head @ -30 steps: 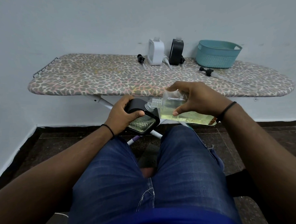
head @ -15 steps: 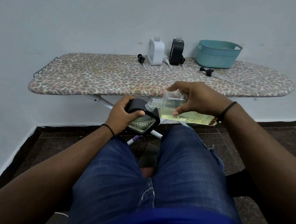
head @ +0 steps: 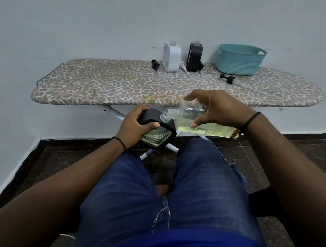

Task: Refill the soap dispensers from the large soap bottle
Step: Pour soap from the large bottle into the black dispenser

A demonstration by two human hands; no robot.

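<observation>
Both hands are working over my lap: my left hand [head: 135, 125] is gripping the black dispenser [head: 155, 131] while my right hand [head: 217, 109] is tilting the large soap bottle [head: 202, 124] mouth-to-mouth, needing, I judge, a steeper tip.

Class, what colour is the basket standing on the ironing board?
The basket is teal, seen best in the head view, at the board's right end.

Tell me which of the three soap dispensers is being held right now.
The black dispenser with the clear patterned face, tilted in the left hand. The white dispenser and the other black dispenser stand upright, untouched, on the ironing board.
</observation>
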